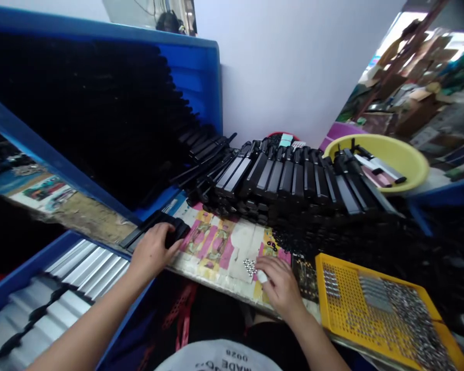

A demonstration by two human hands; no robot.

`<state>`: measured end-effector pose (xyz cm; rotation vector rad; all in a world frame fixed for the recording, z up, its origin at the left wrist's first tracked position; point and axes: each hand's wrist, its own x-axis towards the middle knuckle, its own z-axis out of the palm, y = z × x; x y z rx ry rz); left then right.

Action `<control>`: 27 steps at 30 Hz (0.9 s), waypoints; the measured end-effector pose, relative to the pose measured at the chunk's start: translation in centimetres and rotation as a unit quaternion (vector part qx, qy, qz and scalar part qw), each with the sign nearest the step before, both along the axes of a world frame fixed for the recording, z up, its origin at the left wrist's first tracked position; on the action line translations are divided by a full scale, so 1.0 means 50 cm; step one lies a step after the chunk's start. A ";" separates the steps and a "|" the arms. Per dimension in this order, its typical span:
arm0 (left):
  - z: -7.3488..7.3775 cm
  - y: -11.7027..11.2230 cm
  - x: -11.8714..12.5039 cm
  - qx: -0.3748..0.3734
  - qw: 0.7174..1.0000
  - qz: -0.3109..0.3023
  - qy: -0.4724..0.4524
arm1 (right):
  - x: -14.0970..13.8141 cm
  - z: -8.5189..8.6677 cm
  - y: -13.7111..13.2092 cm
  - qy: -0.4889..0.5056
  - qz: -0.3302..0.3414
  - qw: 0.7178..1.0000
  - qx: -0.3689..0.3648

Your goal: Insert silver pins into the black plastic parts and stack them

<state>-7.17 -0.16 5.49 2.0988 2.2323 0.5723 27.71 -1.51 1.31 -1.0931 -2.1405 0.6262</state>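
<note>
My left hand (152,252) grips a long black plastic part (156,228) at the near edge of the bench, its fingers curled over the top. The bench is covered with a worn, pink-and-yellow printed paper (220,252). My right hand (274,284) rests lower on that paper, with white tape on its thumb (262,276). Beside that thumb lies a small heap of shiny metal beads (249,267). Nothing shows clearly between the right fingers. Rows of similar black parts (286,178) stand just beyond both hands.
A blue crate (201,67) piled with black parts fills the left, and another blue crate (34,275) holds silver ribbed strips. A yellow perforated tray (332,288) of small metal pieces sits at lower right. A yellow basin (406,154) holds more parts behind the rows.
</note>
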 end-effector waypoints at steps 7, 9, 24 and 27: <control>0.201 0.185 0.147 0.064 0.978 -0.174 -0.096 | 0.012 -0.030 -0.025 -0.080 -0.034 0.993 0.078; 0.237 0.220 0.175 0.025 0.978 -0.203 -0.025 | 0.016 -0.033 -0.026 -0.070 -0.052 0.993 0.077; 0.215 0.197 0.205 0.142 0.939 -0.066 -0.308 | 0.020 -0.024 -0.012 -0.036 -0.096 0.994 0.047; 0.156 0.083 0.208 0.139 0.846 -0.102 -0.504 | 0.009 -0.008 0.011 -0.115 -0.081 0.989 0.041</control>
